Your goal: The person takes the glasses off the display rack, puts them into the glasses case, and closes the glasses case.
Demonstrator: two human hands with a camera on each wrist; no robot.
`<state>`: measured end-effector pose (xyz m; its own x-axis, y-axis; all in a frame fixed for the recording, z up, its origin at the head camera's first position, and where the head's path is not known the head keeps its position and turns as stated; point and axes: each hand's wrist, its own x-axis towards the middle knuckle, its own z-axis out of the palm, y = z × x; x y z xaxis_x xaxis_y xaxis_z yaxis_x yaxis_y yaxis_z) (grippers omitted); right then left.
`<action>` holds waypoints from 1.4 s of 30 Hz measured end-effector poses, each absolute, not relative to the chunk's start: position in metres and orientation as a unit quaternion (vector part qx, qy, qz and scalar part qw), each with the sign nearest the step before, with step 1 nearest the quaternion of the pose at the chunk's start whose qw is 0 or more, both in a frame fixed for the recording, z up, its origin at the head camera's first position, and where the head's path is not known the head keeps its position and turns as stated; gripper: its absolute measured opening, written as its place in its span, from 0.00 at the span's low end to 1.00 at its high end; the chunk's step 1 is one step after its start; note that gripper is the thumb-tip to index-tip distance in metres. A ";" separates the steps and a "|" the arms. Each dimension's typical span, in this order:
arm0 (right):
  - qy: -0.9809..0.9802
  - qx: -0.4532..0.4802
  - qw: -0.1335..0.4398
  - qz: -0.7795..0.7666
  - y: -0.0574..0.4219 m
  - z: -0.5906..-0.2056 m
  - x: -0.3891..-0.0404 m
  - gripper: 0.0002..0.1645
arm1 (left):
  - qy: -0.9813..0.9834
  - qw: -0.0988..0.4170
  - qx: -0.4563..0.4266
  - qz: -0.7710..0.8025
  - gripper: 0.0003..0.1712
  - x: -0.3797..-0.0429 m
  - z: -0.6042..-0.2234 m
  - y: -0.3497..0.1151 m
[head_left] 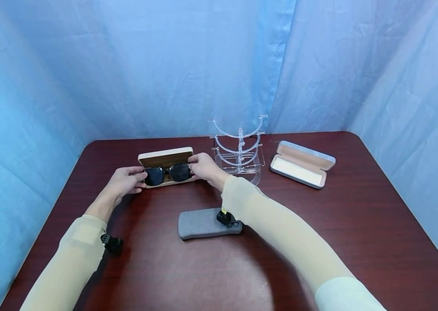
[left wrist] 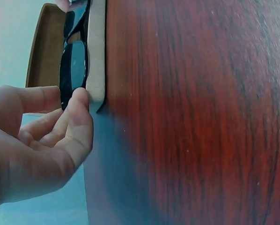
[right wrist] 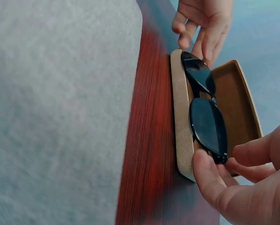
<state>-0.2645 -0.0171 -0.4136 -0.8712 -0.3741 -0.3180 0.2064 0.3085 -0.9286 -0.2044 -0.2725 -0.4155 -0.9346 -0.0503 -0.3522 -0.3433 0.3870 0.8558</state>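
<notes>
Black sunglasses (head_left: 167,173) with dark lenses sit tilted in an open beige glasses case (head_left: 167,184) with a brown lining, at the back left of the table. My left hand (head_left: 126,179) pinches their left end between thumb and fingers. At the opposite end, my right hand (head_left: 205,167) holds the other corner of the frame, its thumb (right wrist: 203,161) by the case's front rim. The raised lid (right wrist: 236,93) stands behind the lenses. In the left wrist view, the near lens (left wrist: 77,65) rises above the case's front wall (left wrist: 97,51).
A clear display stand (head_left: 240,149) with several curved arms stands right of the case. Further right lies an open grey case (head_left: 300,166) with a pale lining. A closed grey glasses case (head_left: 199,222) lies in front, partly under my right sleeve. Blue curtains (head_left: 164,73) surround the table.
</notes>
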 end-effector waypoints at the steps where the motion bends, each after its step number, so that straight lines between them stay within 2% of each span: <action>1: 0.770 -0.054 0.249 -0.586 -0.016 -0.413 -0.264 0.24 | 0.819 0.134 -0.118 0.546 0.32 -0.204 -0.415 -0.273; 10: 0.749 -0.043 0.265 -0.606 -0.010 -0.410 -0.266 0.25 | 0.778 0.124 -0.128 0.602 0.32 -0.204 -0.416 -0.272; 22: 0.632 0.005 0.314 -0.709 -0.006 -0.412 -0.272 0.27 | 0.751 0.133 -0.151 0.629 0.33 -0.205 -0.415 -0.271; 28: 0.640 0.002 0.324 -0.697 -0.005 -0.410 -0.271 0.28 | 0.746 0.146 -0.146 0.633 0.33 -0.205 -0.415 -0.272; 42: 0.639 -0.026 0.306 -0.705 0.005 -0.398 -0.264 0.27 | 0.740 0.170 -0.133 0.638 0.32 -0.202 -0.410 -0.274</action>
<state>-0.2636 0.0047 -0.3983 -0.8111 -0.4654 -0.3543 0.3984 0.0039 -0.9172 -0.2021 -0.2736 -0.4105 -0.9069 0.0199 -0.4210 -0.4134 0.1516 0.8978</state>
